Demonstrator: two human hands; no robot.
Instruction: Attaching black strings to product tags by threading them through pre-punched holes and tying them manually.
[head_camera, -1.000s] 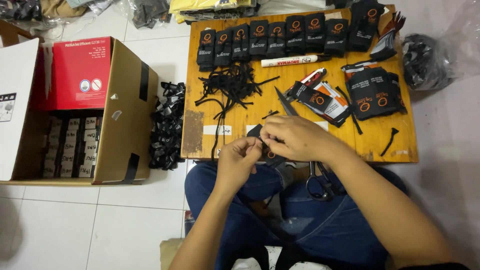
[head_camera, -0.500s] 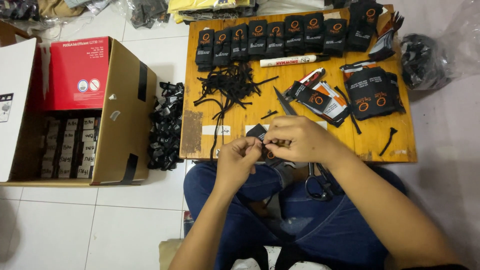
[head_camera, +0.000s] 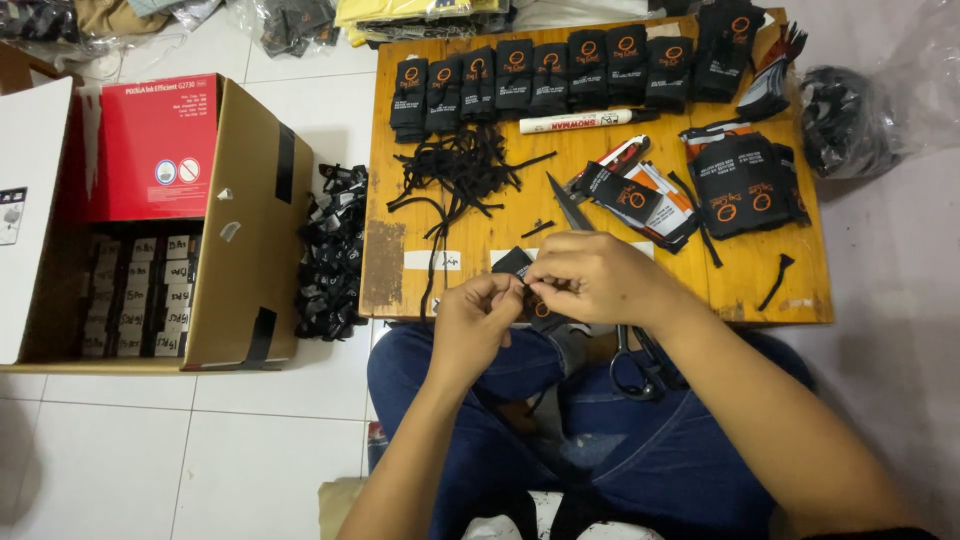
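My left hand (head_camera: 480, 318) and my right hand (head_camera: 590, 280) meet at the near edge of a low wooden board (head_camera: 480, 250). Between their fingertips they pinch a small black tag with an orange ring (head_camera: 528, 290), partly hidden by the fingers. A loose heap of black strings (head_camera: 460, 175) lies on the board just beyond my left hand. Scissors (head_camera: 600, 290) reach from the board down to my lap, blades pointing away, handles by my right wrist.
A row of black tag stacks (head_camera: 560, 75) lines the board's far edge, with a white marker (head_camera: 585, 121) below it and more tag stacks (head_camera: 745, 185) at right. An open cardboard box (head_camera: 170, 230) with packed items stands left; a black pile (head_camera: 330, 250) lies beside it.
Both hands stay at the same spot on the board's near edge; only the fingers shift slightly on the tag.
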